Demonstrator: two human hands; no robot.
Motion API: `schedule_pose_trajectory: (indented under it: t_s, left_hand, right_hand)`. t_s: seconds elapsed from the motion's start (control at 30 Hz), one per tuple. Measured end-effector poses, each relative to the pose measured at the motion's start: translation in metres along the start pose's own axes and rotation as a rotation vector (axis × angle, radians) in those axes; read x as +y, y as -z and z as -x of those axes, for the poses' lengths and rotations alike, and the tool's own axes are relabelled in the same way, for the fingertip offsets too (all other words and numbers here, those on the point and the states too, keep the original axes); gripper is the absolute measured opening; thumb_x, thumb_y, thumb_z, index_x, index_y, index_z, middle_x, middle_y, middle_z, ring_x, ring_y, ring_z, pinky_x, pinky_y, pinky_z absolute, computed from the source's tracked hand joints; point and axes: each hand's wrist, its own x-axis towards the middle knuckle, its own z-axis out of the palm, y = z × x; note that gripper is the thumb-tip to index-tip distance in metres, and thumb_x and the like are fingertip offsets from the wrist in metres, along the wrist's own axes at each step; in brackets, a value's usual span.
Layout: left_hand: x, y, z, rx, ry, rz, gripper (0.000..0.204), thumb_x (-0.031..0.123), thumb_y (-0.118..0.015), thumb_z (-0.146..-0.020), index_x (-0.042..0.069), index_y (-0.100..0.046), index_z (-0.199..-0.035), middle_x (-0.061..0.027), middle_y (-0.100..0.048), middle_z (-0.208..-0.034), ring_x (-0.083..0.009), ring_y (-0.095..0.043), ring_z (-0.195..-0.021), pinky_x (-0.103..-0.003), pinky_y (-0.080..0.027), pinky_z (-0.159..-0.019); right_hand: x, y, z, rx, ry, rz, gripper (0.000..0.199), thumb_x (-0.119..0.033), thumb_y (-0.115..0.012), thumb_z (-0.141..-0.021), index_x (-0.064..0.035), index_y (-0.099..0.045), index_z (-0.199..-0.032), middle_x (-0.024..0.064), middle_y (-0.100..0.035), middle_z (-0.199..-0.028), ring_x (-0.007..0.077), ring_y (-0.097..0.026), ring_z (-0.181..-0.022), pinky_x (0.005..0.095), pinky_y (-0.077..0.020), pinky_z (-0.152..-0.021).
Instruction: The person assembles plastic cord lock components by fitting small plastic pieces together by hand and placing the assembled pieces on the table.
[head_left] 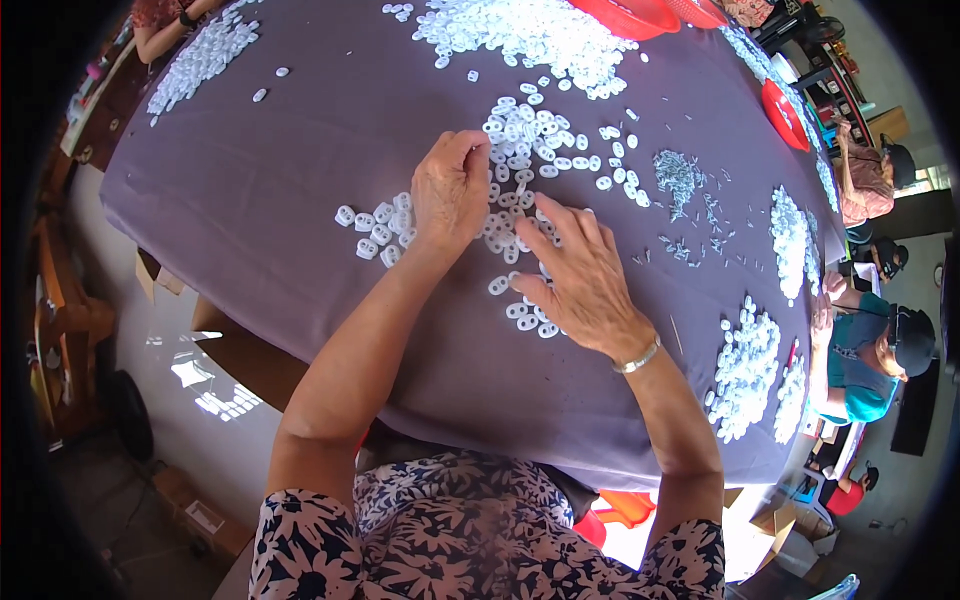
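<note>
My left hand (pixel 452 195) is closed, fingers curled, at the left edge of a heap of small white oval plastic pieces with two holes (pixel 522 125). Whatever its fingertips hold, if anything, is hidden. My right hand (pixel 580 275), a silver band on its wrist, lies with fingers apart over the near part of these pieces, the fingertips among them. Between the two hands lie more white pieces (pixel 497 230). A small group of thicker white pieces (pixel 382 225) sits left of my left wrist. Several white pieces (pixel 525 315) lie below my right thumb.
Small metal screws or pins (pixel 678 175) are scattered to the right on the dark tablecloth (pixel 250 200). Larger white heaps (pixel 520 40) lie at the far side and right (pixel 745 365). Red baskets (pixel 640 15) stand at the back. Other people (pixel 865 350) sit along the right side.
</note>
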Motion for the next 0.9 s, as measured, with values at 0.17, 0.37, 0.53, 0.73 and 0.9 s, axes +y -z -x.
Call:
schedule_pose_trajectory:
  t_s: [0.17,0.37,0.53,0.73,0.9]
  left_hand:
    - [0.000,0.000,0.000,0.017,0.011,0.021,0.007,0.008,-0.055,-0.086,0.007,-0.062,-0.088,-0.0102,-0.059,-0.079,-0.0313,-0.059,-0.072,-0.039,-0.046,-0.064]
    - [0.002,-0.003,-0.002,0.007,0.029,-0.020,0.008,0.009,-0.055,-0.086,0.007,-0.062,-0.088,-0.0099,-0.059,-0.079,-0.0317,-0.059,-0.073,-0.039,-0.046,-0.065]
    - [-0.001,-0.002,-0.001,0.001,0.017,-0.014,0.007,0.008,-0.055,-0.086,0.007,-0.062,-0.087,-0.0099,-0.059,-0.080,-0.0321,-0.060,-0.074,-0.039,-0.046,-0.066]
    - [-0.002,-0.003,-0.001,0.003,0.025,-0.004,0.007,0.008,-0.054,-0.086,0.007,-0.062,-0.087,-0.0099,-0.059,-0.080,-0.0323,-0.059,-0.074,-0.040,-0.046,-0.065]
    - [-0.002,0.000,-0.001,0.022,0.024,0.006,0.007,0.008,-0.054,-0.086,0.007,-0.061,-0.087,-0.0105,-0.060,-0.079,-0.0323,-0.059,-0.072,-0.040,-0.046,-0.065]
  right_hand:
    - [0.004,0.017,0.033,-0.028,-0.004,-0.241,0.040,-0.017,-0.069,-0.077,-0.0013,-0.059,-0.113,0.0125,-0.053,-0.122,0.0298,-0.051,-0.100,0.0401,-0.0426,-0.087]
    - [0.029,0.020,0.021,0.267,-0.196,-0.370,0.019,0.003,-0.059,-0.083,-0.0008,-0.063,-0.101,0.0096,-0.064,-0.096,0.0227,-0.058,-0.085,0.0317,-0.0468,-0.076]
    - [0.040,-0.008,-0.011,0.301,-0.197,-0.380,0.015,0.003,-0.063,-0.081,-0.0032,-0.065,-0.095,0.0062,-0.063,-0.090,0.0168,-0.059,-0.079,0.0283,-0.0472,-0.067]
    - [0.038,-0.021,-0.027,0.186,-0.202,-0.318,0.018,0.002,-0.067,-0.076,-0.0032,-0.064,-0.093,0.0050,-0.058,-0.078,0.0169,-0.058,-0.073,0.0289,-0.0482,-0.063]
    - [0.046,-0.014,-0.023,0.160,-0.115,-0.244,0.017,0.003,-0.066,-0.077,-0.0031,-0.064,-0.093,0.0039,-0.059,-0.075,0.0149,-0.058,-0.070,0.0274,-0.0479,-0.061]
